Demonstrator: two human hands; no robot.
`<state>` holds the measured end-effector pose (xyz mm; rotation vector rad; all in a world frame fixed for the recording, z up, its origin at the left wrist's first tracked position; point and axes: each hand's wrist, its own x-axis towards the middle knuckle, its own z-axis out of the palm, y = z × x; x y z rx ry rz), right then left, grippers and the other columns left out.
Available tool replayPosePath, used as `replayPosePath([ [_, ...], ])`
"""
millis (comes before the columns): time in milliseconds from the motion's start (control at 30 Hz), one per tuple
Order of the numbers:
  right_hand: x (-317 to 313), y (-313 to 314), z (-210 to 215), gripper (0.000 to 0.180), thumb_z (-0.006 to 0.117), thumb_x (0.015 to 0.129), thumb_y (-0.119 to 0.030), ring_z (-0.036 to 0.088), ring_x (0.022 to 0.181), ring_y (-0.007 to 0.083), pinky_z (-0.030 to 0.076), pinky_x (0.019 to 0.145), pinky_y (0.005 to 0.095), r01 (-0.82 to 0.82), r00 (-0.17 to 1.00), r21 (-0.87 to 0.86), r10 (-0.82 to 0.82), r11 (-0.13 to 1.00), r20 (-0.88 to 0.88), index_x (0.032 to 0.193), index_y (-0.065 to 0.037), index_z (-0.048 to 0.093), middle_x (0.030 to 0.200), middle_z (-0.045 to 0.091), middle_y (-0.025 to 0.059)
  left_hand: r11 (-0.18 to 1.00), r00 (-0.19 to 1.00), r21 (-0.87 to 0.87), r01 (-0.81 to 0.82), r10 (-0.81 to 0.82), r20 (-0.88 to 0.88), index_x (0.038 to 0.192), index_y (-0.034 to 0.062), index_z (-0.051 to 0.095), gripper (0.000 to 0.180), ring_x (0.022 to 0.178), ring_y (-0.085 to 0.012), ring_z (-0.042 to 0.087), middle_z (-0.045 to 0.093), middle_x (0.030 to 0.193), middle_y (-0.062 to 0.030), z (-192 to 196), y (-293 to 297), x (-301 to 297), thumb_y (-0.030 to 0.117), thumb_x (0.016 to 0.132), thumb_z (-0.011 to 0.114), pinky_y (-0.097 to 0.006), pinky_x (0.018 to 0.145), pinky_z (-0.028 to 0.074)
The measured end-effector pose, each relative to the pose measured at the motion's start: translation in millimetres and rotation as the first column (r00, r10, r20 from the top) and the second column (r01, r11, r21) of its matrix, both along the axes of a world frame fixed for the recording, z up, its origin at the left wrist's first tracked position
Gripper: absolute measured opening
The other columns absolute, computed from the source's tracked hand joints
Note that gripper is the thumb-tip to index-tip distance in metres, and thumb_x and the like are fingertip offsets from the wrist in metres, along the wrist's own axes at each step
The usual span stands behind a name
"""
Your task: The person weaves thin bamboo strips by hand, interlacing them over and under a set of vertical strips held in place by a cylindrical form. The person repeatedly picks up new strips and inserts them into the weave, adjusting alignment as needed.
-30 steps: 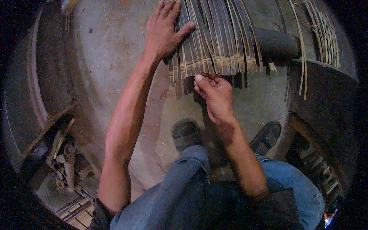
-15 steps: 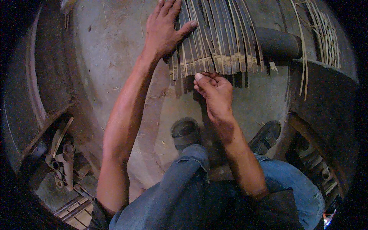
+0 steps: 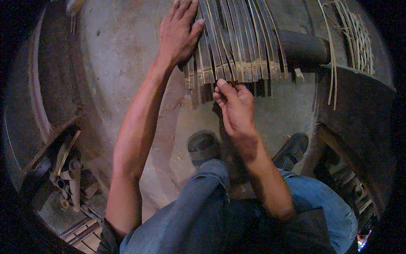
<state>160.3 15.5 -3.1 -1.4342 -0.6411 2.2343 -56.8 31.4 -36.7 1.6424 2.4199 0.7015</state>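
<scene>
A row of split bamboo strips (image 3: 249, 44), dark-faced with pale edges, fans out side by side at the top, their cut ends pointing toward me. A pale node band crosses them near those ends. My left hand (image 3: 179, 34) lies along the left edge of the row, palm down, its fingers stretched out and the thumb against the outer strips. At the near ends my right hand (image 3: 237, 103) is closed in a pinch, thumb on top, on the end of one strip near the middle. Its curled fingers partly hide what they grip.
Under the row, a dark cylinder (image 3: 304, 47) sticks out to the right. Loose pale strips (image 3: 333, 80) and a woven lattice (image 3: 357, 38) lie farther right. My sandalled feet (image 3: 204, 146) stand on the concrete floor (image 3: 122, 59). Metal parts (image 3: 74, 178) sit at the lower left.
My left thumb has drawn in toward its fingers, away from the strips' middle. My right hand stays at the strip ends, still pinched, its wrist slightly turned.
</scene>
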Motion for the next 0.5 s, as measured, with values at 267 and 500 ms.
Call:
replayPosePath([
  [267, -0.6, -1.2, -1.0, 0.017, 0.068, 0.088, -0.012, 0.061, 0.08, 0.0123, 0.051, 0.076, 0.0249, 0.021, 0.999, 0.013, -0.021, 1.0, -0.031, 0.098, -0.004, 0.058, 0.091, 0.064, 0.0053, 1.0, 1.0, -0.011, -0.008, 0.008, -0.001, 0.145, 0.0058, 0.036, 0.054, 0.144, -0.0333, 0.02, 0.03, 0.153, -0.0145, 2.2, 0.5, 0.2, 0.032, 0.099, 0.043, -0.045, 0.115, 0.019],
  [500, 3.5, 7.8, -6.3, 0.018, 0.068, 0.088, -0.011, 0.063, 0.084, 0.013, 0.052, 0.079, 0.0251, -0.084, 0.994, 0.005, 0.084, 0.996, -0.07, 0.099, -0.001, 0.059, 0.092, 0.065, 0.0059, 1.0, 1.0, -0.022, -0.021, 0.021, -0.015, 0.145, 0.006, 0.036, 0.058, 0.144, -0.0332, 0.021, 0.031, 0.152, -0.014, 3.3, 0.3, -0.2, 0.036, 0.097, 0.046, -0.046, 0.115, 0.02],
])
